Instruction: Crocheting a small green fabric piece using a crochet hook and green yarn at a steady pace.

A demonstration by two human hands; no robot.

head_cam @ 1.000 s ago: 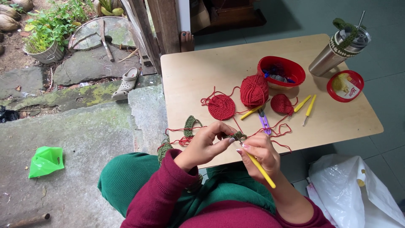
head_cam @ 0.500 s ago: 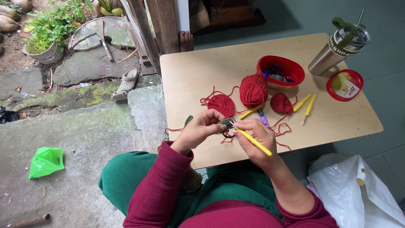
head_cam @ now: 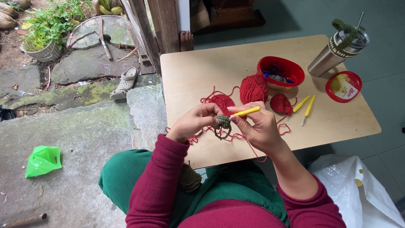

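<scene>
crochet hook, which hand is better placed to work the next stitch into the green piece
Right. The right hand already grips the yellow crochet hook, its tip pointing at the green crochet piece. The left hand is pinching that piece, so it seems better left holding it steady.

Yarn, pale wood and glossy plastic

The table (head_cam: 194, 71) is smooth, matt pale wood; the red ball (head_cam: 253, 88) and green crochet piece (head_cam: 222, 123) are soft, fuzzy yarn; the bowl (head_cam: 291, 67) is glossy red plastic; the tumbler (head_cam: 325, 61) is brushed metal; the hook (head_cam: 246, 112) looks smooth yellow plastic.
</scene>
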